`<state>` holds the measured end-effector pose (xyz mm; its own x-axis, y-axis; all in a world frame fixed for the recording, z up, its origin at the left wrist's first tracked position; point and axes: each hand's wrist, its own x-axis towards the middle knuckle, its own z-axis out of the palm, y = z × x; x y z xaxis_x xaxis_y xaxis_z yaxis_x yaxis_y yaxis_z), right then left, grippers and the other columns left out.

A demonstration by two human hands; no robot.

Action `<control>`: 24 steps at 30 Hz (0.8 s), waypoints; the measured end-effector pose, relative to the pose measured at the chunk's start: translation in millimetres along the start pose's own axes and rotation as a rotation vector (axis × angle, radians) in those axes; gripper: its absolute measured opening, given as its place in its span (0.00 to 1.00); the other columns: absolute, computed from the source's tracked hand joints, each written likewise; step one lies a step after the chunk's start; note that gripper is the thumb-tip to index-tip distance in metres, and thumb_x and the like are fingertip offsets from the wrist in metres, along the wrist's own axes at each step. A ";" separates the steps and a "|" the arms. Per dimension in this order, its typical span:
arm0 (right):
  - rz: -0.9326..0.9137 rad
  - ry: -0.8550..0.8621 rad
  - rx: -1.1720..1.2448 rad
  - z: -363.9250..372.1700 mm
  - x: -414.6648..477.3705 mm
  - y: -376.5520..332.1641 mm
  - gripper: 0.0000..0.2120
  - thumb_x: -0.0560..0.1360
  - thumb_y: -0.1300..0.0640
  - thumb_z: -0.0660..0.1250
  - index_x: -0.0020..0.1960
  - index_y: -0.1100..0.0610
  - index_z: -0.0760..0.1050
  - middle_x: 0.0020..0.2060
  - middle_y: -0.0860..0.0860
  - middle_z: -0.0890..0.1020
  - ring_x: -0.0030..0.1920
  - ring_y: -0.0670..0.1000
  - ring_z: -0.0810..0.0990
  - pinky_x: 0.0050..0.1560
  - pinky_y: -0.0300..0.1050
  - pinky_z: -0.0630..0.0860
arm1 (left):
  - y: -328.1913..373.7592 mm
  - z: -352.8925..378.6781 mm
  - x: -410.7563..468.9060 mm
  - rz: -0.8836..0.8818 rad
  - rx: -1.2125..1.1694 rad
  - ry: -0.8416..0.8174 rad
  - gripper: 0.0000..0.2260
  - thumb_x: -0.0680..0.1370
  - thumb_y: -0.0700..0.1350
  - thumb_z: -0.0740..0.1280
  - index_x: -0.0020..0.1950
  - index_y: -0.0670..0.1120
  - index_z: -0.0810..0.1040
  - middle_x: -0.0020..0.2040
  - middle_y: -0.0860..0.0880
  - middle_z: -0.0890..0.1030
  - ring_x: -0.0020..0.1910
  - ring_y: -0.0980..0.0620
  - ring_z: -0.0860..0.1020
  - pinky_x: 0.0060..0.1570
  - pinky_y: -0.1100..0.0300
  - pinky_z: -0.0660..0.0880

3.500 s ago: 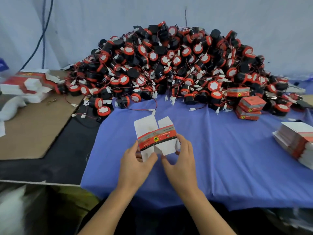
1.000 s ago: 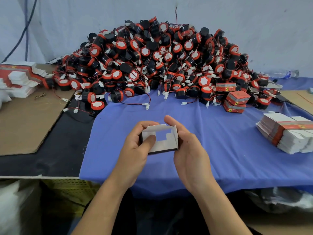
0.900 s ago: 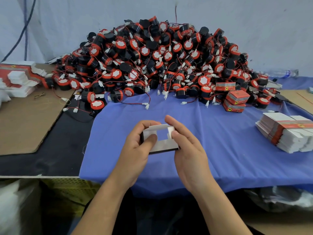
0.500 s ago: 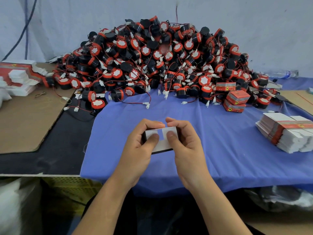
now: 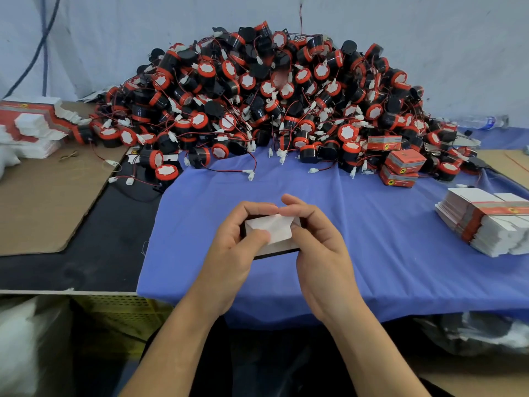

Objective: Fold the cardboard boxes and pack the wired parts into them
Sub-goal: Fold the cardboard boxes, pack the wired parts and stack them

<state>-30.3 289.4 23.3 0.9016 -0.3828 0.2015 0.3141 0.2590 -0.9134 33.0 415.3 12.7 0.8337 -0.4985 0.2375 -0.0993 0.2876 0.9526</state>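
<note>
A small white cardboard box (image 5: 276,229) is held above the blue cloth (image 5: 372,239), near the table's front edge. My left hand (image 5: 233,250) grips its left side, thumb pressed on the white end flaps. My right hand (image 5: 319,242) grips the right side, fingers curled over the top edge. A big heap of black and red wired parts (image 5: 272,101) with white connectors fills the back of the table.
A stack of flat unfolded boxes (image 5: 489,224) lies at the right. A few closed red boxes (image 5: 400,167) sit by the heap's right foot. More flat boxes (image 5: 31,124) rest at the far left on a brown cardboard sheet (image 5: 43,202).
The box was open with flaps spread; both hands have folded the end flaps inward and now press them closed. The hands have drawn together around it.
</note>
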 end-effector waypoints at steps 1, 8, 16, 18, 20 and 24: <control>0.036 0.003 0.048 -0.5 0.7 -0.9 0.18 0.74 0.64 0.59 0.49 0.49 0.86 0.61 0.44 0.83 0.63 0.44 0.79 0.59 0.41 0.75 | -0.2 -0.7 0.0 -0.001 0.024 0.009 0.16 0.74 0.38 0.63 0.57 0.51 0.82 0.58 0.47 0.83 0.58 0.45 0.81 0.54 0.55 0.80; -0.029 -0.016 -0.159 -1.3 -3.1 5.3 0.21 0.77 0.72 0.63 0.62 0.52 0.80 0.52 0.47 0.85 0.53 0.46 0.82 0.53 0.40 0.78 | 1.7 0.5 -2.0 0.066 0.162 0.032 0.19 0.75 0.35 0.63 0.58 0.55 0.80 0.58 0.53 0.83 0.59 0.49 0.81 0.55 0.56 0.81; -0.077 0.069 -0.302 1.8 -3.6 11.4 0.22 0.77 0.74 0.64 0.58 0.49 0.80 0.55 0.47 0.85 0.58 0.47 0.83 0.56 0.40 0.79 | 0.3 5.1 -3.6 0.166 0.331 0.073 0.23 0.77 0.28 0.63 0.56 0.56 0.80 0.57 0.58 0.83 0.61 0.55 0.81 0.58 0.61 0.78; -0.068 0.060 -0.248 1.7 -3.8 10.3 0.20 0.77 0.71 0.64 0.58 0.49 0.81 0.56 0.47 0.85 0.58 0.48 0.83 0.56 0.40 0.79 | 1.3 4.4 -4.4 0.141 0.229 0.048 0.19 0.78 0.31 0.64 0.57 0.54 0.81 0.58 0.54 0.83 0.61 0.51 0.81 0.58 0.59 0.79; -0.056 0.055 -0.184 1.4 -3.4 7.9 0.16 0.76 0.65 0.64 0.57 0.50 0.82 0.54 0.49 0.86 0.55 0.48 0.83 0.55 0.40 0.78 | 3.6 2.8 -4.5 0.082 0.136 0.024 0.16 0.78 0.37 0.64 0.59 0.54 0.81 0.59 0.53 0.82 0.62 0.51 0.80 0.58 0.59 0.79; -0.057 0.053 -0.170 -3.9 -1.5 2.5 0.13 0.76 0.63 0.64 0.54 0.52 0.83 0.44 0.48 0.84 0.46 0.47 0.79 0.48 0.36 0.75 | 10.3 -6.2 -0.2 -0.089 0.148 -0.084 0.15 0.81 0.42 0.67 0.65 0.57 0.79 0.62 0.55 0.82 0.66 0.59 0.77 0.59 0.64 0.75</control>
<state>-32.0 287.1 19.3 0.8655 -0.4398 0.2398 0.3052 0.0836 -0.9486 35.1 423.4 21.3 0.7949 -0.5853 0.1598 -0.1111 0.1186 0.9867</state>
